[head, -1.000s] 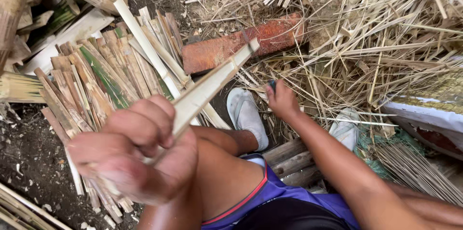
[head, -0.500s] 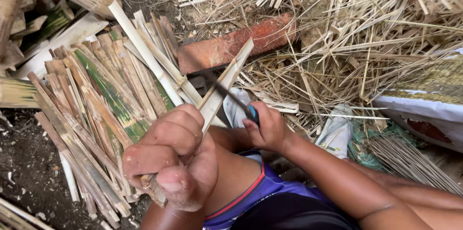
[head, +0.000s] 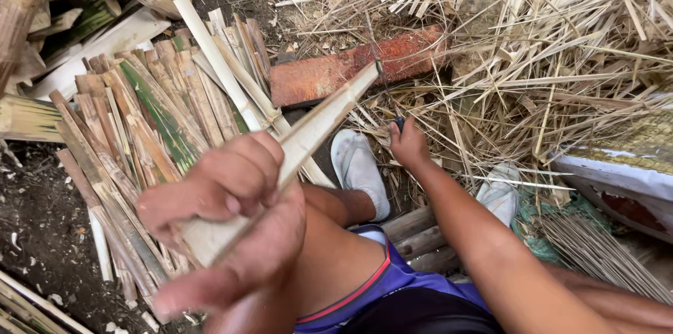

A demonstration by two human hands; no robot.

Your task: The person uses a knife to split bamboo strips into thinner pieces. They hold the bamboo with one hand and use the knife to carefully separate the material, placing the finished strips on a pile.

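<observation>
My left hand (head: 224, 201) is closed around the near end of a pale split bamboo strip (head: 322, 120), which slants up to the right over my knee. My right hand (head: 410, 145) grips a dark-handled knife (head: 398, 122) just beyond my white shoe. The knife's thin blade (head: 378, 67) rises to the strip's far tip and seems to touch it there. The lower end of the strip is hidden inside my left fist.
A pile of flat bamboo slats (head: 140, 117) lies at the left. A reddish block (head: 336, 71) sits behind the strip. Dry shavings (head: 561, 39) cover the right. A white shoe (head: 357, 166), short logs (head: 413, 232) and thin sticks (head: 603, 257) lie near my legs.
My right hand came up from the ground with the knife, and the blade now stands at the strip's far tip. My left hand shifted the strip slightly lower and to the right.
</observation>
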